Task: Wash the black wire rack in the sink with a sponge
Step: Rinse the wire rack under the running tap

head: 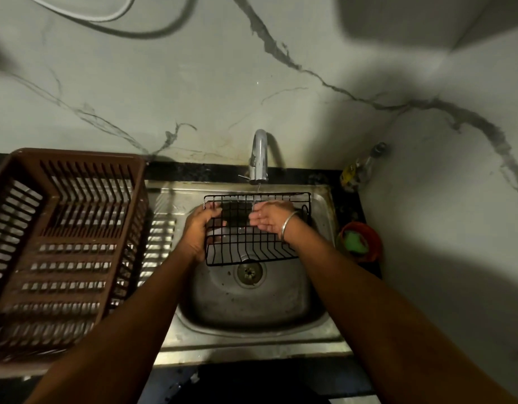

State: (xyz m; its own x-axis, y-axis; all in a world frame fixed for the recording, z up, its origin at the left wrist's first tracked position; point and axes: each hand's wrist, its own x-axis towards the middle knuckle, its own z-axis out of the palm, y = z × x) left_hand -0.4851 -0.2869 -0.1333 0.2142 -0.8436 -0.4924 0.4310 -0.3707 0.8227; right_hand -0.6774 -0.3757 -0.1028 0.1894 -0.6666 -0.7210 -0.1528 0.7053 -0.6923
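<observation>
My left hand [198, 228] gripped the rack's [253, 228] left edge, fingers curled round the wires, holding it tilted over the sink [252, 298] above the drain [250, 272]. My right hand [271, 218] lay open, palm up and cupped inside the rack under a thin stream from the tap [259, 156]. A brown crate [62, 243] stood at left; a green sponge [354, 240] sat in a red bowl [368, 243] at right, by a bottle [361, 169].

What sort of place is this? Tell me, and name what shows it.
Most likely a home kitchen: a steel sink with a tap running, a brown plastic dish basket on the drainboard, and a sponge in a red bowl beside the basin.
</observation>
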